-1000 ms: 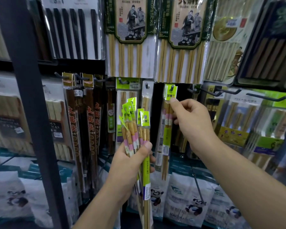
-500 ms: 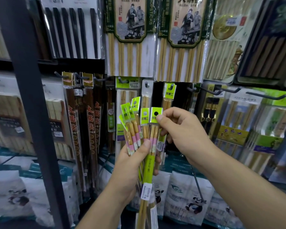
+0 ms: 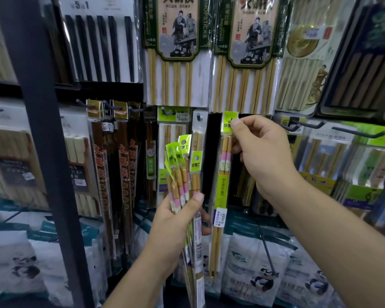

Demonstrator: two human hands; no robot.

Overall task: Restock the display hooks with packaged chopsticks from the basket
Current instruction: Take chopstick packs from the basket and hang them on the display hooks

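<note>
head view: two large green-labelled packs point(image 3: 176, 52) of bamboo chopsticks hang side by side on the upper row, and below them a fanned bunch of slim packs point(image 3: 182, 174) — four green header tags show, more may be hidden — stands just left of one single slim pack point(image 3: 223, 192) that hangs upright in a dark gap. the left hand point(image 3: 173, 227), forearm angled up from below, has thumb and fingers wrapped round the bunch's middle. the right hand point(image 3: 260, 156) reaches in from the right and pinches the single pack's green tag point(image 3: 228, 121) between thumb and forefinger — whether it sits on a hook cannot be told.
</note>
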